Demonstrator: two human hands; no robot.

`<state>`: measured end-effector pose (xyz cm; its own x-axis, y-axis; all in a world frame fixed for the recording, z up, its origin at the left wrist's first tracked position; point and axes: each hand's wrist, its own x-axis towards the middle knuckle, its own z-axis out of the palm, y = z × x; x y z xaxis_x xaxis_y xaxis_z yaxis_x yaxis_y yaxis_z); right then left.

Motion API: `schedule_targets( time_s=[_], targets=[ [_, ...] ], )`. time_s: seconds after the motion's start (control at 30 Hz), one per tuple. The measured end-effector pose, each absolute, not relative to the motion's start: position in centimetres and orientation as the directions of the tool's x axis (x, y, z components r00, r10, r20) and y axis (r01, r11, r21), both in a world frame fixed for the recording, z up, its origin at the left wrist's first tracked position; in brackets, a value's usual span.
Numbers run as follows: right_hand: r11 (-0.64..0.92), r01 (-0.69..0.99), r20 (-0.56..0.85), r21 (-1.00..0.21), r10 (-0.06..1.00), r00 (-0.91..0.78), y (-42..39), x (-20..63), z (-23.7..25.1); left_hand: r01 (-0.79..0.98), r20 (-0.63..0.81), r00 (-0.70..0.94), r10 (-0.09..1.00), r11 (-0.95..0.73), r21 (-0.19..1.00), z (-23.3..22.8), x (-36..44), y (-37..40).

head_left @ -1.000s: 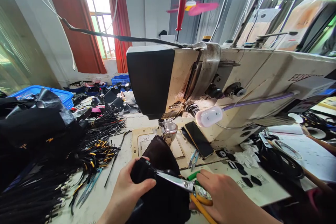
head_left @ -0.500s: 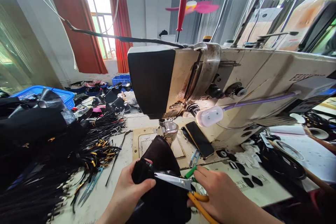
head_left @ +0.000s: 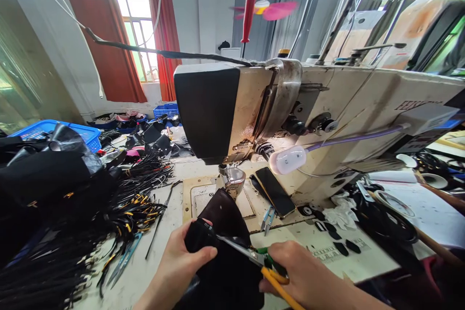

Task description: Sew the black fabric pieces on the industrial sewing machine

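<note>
Scissors, one pair, sit gripped in our right hand; left hand fingers pinch one black piece before the sewing machine.

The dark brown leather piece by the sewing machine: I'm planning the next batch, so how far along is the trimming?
Done: the dark brown leather piece is off the needle, lying in front of the presser foot. In hand: the left hand pinches its edge while the right hand works the yellow-handled scissors, blades at that edge. Left: how much remains can't be told; the heap of black straps lies alongside.
</note>
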<state>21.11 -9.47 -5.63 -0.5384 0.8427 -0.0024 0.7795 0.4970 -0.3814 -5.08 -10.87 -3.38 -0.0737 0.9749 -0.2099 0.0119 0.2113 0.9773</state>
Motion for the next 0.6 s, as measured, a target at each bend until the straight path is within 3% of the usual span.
schedule_targets(
  time_s=[0.07,0.13,0.2,0.27,0.33,0.4,0.47,0.53,0.6],
  targets=[
    [0.473,0.744,0.030,-0.472,0.852,-0.523,-9.6,21.4,-6.5,0.007,-0.213,-0.048,0.976,0.214,0.977,-3.6,-5.2,-10.7],
    [0.422,0.763,0.089,-0.489,0.895,-0.438,-9.5,22.8,-7.8,0.021,-0.209,0.012,0.978,0.209,0.978,-3.4,-5.6,-10.6],
    [0.312,0.863,0.130,-0.397,0.950,-0.284,-9.3,25.9,-9.5,0.104,-0.197,0.074,0.978,0.189,0.977,-2.5,-6.5,-10.4],
    [0.190,0.948,0.145,-0.254,0.977,-0.157,-8.8,30.2,-11.6,0.321,-0.148,0.124,0.981,0.101,0.942,-0.7,-7.5,-10.1],
    [0.130,0.979,0.165,-0.160,0.981,-0.103,-8.1,35.0,-13.7,0.596,-0.080,0.209,0.975,-0.063,0.800,1.3,-8.6,-9.5],
    [0.154,0.976,0.188,-0.155,0.974,-0.124,-7.4,38.6,-15.0,0.779,-0.066,0.298,0.952,-0.203,0.594,2.9,-9.5,-8.8],
    [0.210,0.968,0.251,-0.140,0.953,-0.170,-6.8,39.7,-15.0,0.844,-0.069,0.344,0.936,-0.277,0.458,3.4,-10.0,-8.3],
    [0.291,0.952,0.363,-0.091,0.900,-0.240,-7.1,37.4,-13.8,0.847,-0.002,0.360,0.933,-0.326,0.420,2.6,-10.1,-8.7],
    [0.448,0.886,0.430,-0.117,0.827,-0.362,-8.3,32.1,-12.3,0.833,0.195,0.300,0.934,-0.356,0.424,0.6,-9.8,-10.4]
  ],
)
